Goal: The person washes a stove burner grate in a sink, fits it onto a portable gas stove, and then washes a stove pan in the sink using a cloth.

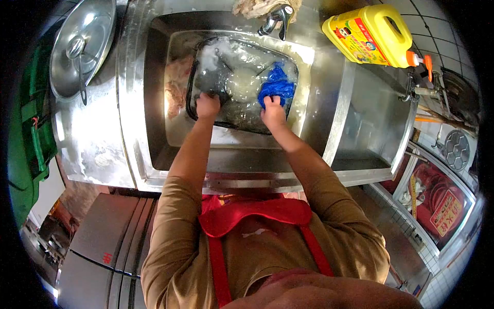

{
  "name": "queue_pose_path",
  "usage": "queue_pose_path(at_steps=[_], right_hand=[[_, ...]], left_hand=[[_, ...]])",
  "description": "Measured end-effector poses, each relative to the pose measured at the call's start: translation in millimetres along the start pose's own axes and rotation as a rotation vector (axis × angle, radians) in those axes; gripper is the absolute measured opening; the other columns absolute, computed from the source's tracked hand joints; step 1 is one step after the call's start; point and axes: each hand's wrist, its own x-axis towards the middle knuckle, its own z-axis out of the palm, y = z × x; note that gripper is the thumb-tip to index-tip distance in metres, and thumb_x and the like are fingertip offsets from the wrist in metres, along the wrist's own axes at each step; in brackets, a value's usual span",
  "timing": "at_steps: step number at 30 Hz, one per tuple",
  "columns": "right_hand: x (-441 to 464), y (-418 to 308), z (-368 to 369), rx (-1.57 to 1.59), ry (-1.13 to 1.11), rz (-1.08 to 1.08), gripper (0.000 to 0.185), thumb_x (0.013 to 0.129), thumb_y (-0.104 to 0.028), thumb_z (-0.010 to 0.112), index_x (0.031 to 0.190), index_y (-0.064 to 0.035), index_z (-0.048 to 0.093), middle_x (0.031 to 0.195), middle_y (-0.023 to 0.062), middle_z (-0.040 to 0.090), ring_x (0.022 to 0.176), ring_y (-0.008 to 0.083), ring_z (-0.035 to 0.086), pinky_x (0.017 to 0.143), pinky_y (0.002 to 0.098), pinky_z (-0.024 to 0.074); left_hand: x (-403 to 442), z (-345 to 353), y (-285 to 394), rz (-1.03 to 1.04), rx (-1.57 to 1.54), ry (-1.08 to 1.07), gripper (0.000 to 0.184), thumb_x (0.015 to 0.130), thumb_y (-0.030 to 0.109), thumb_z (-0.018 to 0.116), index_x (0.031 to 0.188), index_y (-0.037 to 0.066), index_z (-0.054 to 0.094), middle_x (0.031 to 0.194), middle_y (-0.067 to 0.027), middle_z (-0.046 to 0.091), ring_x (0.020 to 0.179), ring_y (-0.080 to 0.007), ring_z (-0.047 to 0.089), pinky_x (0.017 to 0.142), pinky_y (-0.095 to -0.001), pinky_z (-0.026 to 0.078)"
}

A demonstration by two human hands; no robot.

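In the head view a black-rimmed rectangular basin (295, 92) sits inside the steel sink, filled with foamy water. My right hand (273, 110) is closed on a wet blue cloth (278, 82), which lies bunched at the basin's right side. Over on the left, my left hand (208, 106) reaches into the water with its fingers curled. Something dark shows at those fingertips, but the water and foam hide what it is. The two hands are apart, both near the basin's front edge.
A black-handled tap (278, 19) stands behind the basin beside a crumpled beige rag (252, 6). At the back right lies a yellow jug (366, 38) with an orange cap. A large metal bowl (98, 36) with a ladle rests on the left counter. The sink wall (157, 103) surrounds the basin.
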Motion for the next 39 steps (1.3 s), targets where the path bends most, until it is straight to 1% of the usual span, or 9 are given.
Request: queue_pose_path(at_steps=[14, 18, 26, 29, 30, 33, 34, 37, 39], right_hand=[[2.4, -10.5, -41.0, -0.062, -0.175, -0.111, 0.032, 0.064, -0.029, 0.066, 0.089, -0.0109, 0.059, 0.097, 0.0123, 0.06, 0.086, 0.0317, 0.06, 0.074, 0.0404, 0.0486], [1.9, -1.1, -60.5, 0.143, -0.141, -0.279, 0.033, 0.065, -0.028, 0.069, 0.084, -0.0051, 0.055, 0.084, 0.015, 0.057, 0.076, 0.0313, 0.059, 0.068, 0.0401, 0.0464], [13.8, 12.4, -46.7, 0.851, -0.222, 0.182, 0.037, 0.08, -0.029, 0.067, 0.1, -0.0009, 0.052, 0.062, 0.0073, 0.056, 0.057, 0.018, 0.051, 0.058, 0.035, 0.0463], [36.1, 36.8, -12.8, 0.367, 0.346, 0.078, 0.047, 0.08, -0.025, 0.064, 0.117, -0.0028, 0.045, 0.113, 0.0203, 0.052, 0.1, 0.0329, 0.052, 0.086, 0.0384, 0.0433], [35.7, 31.5, -16.2, 0.331, 0.299, 0.023, 0.061, 0.079, -0.028, 0.063, 0.13, -0.0072, 0.035, 0.137, 0.0226, 0.027, 0.119, 0.0411, 0.036, 0.097, 0.0429, 0.0351], [19.8, -4.1, -29.4, -0.284, -0.095, -0.014, 0.078, 0.076, -0.037, 0.064, 0.138, -0.0135, 0.023, 0.146, 0.0117, 0.014, 0.12, 0.0448, 0.033, 0.099, 0.0462, 0.031], [16.2, -9.2, -31.1, -0.319, 0.007, -0.049, 0.068, 0.074, -0.031, 0.065, 0.133, -0.0131, 0.036, 0.14, 0.0086, 0.031, 0.119, 0.0378, 0.038, 0.099, 0.0441, 0.0306], [54.3, 23.2, 4.0, 0.115, 0.101, -0.016, 0.056, 0.073, -0.019, 0.064, 0.126, -0.0128, 0.046, 0.118, 0.0114, 0.054, 0.107, 0.0296, 0.052, 0.091, 0.0429, 0.0379], [67.0, 11.0, -2.8, 1.316, -0.05, 0.42, 0.043, 0.072, -0.004, 0.054, 0.115, -0.0043, 0.051, 0.092, 0.0095, 0.062, 0.077, 0.0192, 0.061, 0.066, 0.0327, 0.0499]], left_hand=[[6.3, 3.7, -18.3, 0.124, 0.069, -0.111, 0.04, 0.072, 0.023, 0.066, 0.106, 0.004, 0.058, 0.097, -0.0201, 0.063, 0.085, -0.033, 0.062, 0.079, -0.0395, 0.049], [-22.7, -51.9, 5.8, -0.194, -0.857, -0.6, 0.034, 0.076, 0.004, 0.063, 0.108, -0.003, 0.053, 0.096, -0.0095, 0.063, 0.085, -0.0236, 0.061, 0.077, -0.035, 0.049], [-78.5, -114.4, 35.8, -0.021, -1.05, -0.54, 0.043, 0.079, -0.007, 0.053, 0.121, 0.002, 0.046, 0.108, -0.008, 0.059, 0.095, -0.0223, 0.058, 0.081, -0.0341, 0.048], [-79.7, -118.9, 18.8, 0.017, -1.069, -0.469, 0.045, 0.079, -0.009, 0.05, 0.123, 0.002, 0.046, 0.108, -0.0086, 0.059, 0.095, -0.0218, 0.058, 0.082, -0.0335, 0.048], [-87.7, -124.9, 20.5, -0.005, -1.107, -0.448, 0.045, 0.079, -0.01, 0.049, 0.122, 0.002, 0.046, 0.106, -0.0086, 0.059, 0.094, -0.0212, 0.058, 0.083, -0.0331, 0.047], [-92.4, -130.1, 11.1, 0.059, -1.294, -0.493, 0.047, 0.076, -0.012, 0.047, 0.121, 0.002, 0.047, 0.105, -0.0107, 0.06, 0.095, -0.0235, 0.058, 0.087, -0.0345, 0.046], [-97.8, -131.9, 13.2, 0.086, -1.346, -0.5, 0.047, 0.075, -0.012, 0.047, 0.12, 0.002, 0.047, 0.105, -0.0115, 0.06, 0.096, -0.0245, 0.058, 0.087, -0.0353, 0.046], [-92.6, -125.2, 0.6, 0.103, -1.409, -0.479, 0.048, 0.073, -0.013, 0.046, 0.119, 0.002, 0.049, 0.106, -0.0144, 0.06, 0.1, -0.0277, 0.057, 0.091, -0.038, 0.044], [-90.6, -118.4, -0.3, 0.094, -1.428, -0.483, 0.047, 0.074, -0.012, 0.046, 0.119, 0.002, 0.049, 0.106, -0.0143, 0.06, 0.101, -0.0278, 0.057, 0.091, -0.0376, 0.044]])
